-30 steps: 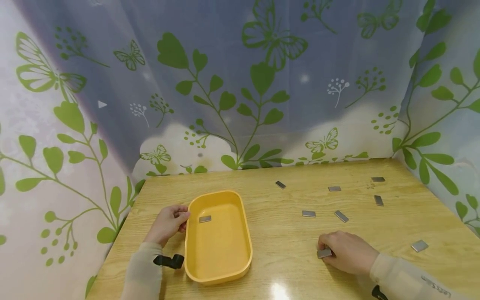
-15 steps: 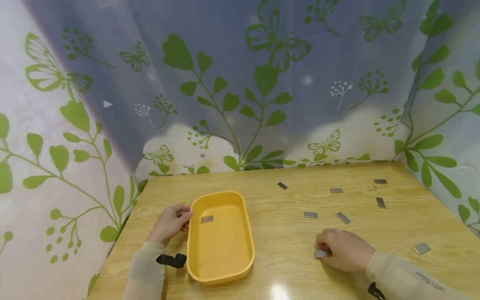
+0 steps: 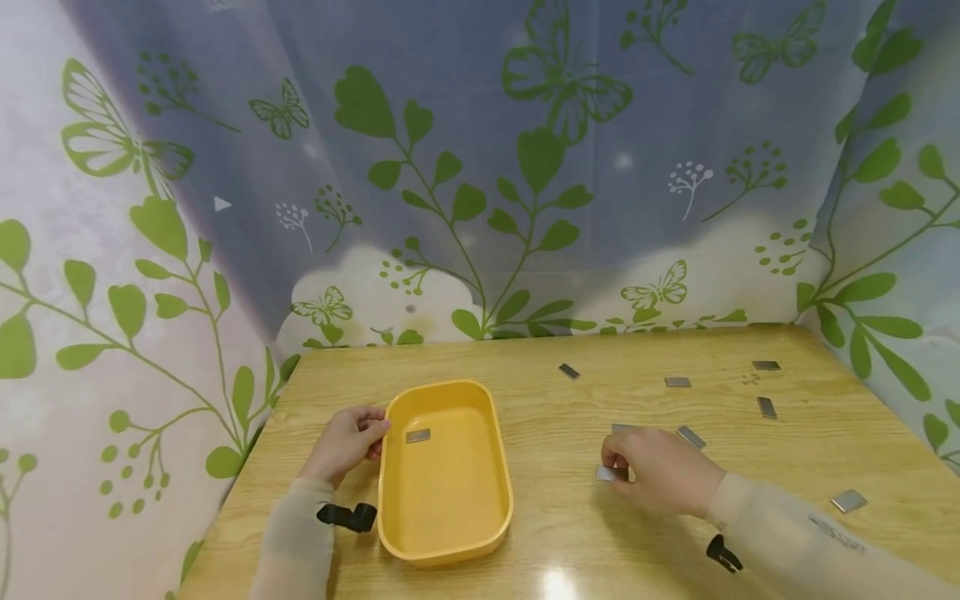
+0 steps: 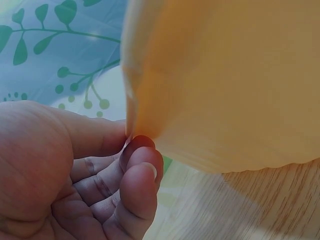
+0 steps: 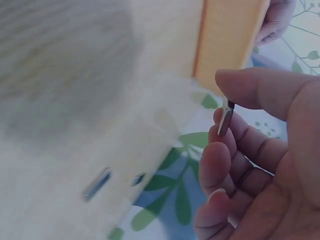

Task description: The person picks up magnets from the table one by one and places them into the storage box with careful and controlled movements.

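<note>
While our right hand (image 3: 660,471) hovers just above the table, its thumb and curled fingers (image 5: 227,145) pinch a small metal plate (image 3: 607,473) by its edges, and from the right wrist we see that plate (image 5: 226,119) standing on edge between thumb tip and forefinger. Over on the left, our left hand (image 3: 347,442) rests against the outer wall of the yellow tray (image 3: 491,492), fingers (image 4: 137,175) loosely curled with the tips touching the tray's rounded corner (image 4: 150,125), thumb at the rim; we cannot tell whether it truly grips. The tray sits near the left edge of the wooden table (image 3: 570,533), towards the near side, and one metal plate (image 3: 417,435) already lies flat inside it at the far end. Moving outward, two more plates lie just beyond our right hand, one (image 3: 690,436) angled, the other (image 3: 619,427) partly hidden behind the knuckles. Further back, loose plates are scattered towards the far edge: one (image 3: 568,371) near the middle, one (image 3: 677,382) to its right, two (image 3: 766,365) (image 3: 767,407) by the far right corner. Another (image 3: 848,501) lies alone close to the right edge. A leaf-and-butterfly curtain (image 3: 480,167) closes off the table's far and side edges.
</note>
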A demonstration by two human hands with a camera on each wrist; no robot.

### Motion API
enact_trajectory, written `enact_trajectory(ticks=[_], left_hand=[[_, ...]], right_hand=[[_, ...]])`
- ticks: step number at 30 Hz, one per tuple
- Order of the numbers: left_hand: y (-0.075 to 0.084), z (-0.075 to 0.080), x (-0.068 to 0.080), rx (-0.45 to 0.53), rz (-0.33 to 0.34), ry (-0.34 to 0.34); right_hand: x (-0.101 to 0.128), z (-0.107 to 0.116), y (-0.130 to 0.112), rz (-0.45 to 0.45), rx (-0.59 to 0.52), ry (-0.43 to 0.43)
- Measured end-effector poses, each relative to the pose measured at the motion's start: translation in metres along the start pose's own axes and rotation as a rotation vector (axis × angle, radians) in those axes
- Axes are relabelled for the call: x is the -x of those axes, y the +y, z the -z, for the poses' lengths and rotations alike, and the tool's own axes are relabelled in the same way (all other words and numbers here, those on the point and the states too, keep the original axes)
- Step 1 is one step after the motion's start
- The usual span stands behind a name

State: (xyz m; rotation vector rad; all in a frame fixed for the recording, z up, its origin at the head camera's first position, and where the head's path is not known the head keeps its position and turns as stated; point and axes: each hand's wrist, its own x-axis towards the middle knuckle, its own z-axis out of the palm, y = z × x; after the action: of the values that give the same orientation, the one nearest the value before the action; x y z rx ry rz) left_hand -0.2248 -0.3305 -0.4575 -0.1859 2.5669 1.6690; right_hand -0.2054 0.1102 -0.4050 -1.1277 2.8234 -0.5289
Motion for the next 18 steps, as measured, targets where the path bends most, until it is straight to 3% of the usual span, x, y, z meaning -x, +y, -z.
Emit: enact_trajectory(ticks=[18], left_hand=[[0.001,0.0,0.0,0.003,0.016,0.003]], right_hand=[[-0.06,0.026,-0.044,0.053,0.013,0.012]])
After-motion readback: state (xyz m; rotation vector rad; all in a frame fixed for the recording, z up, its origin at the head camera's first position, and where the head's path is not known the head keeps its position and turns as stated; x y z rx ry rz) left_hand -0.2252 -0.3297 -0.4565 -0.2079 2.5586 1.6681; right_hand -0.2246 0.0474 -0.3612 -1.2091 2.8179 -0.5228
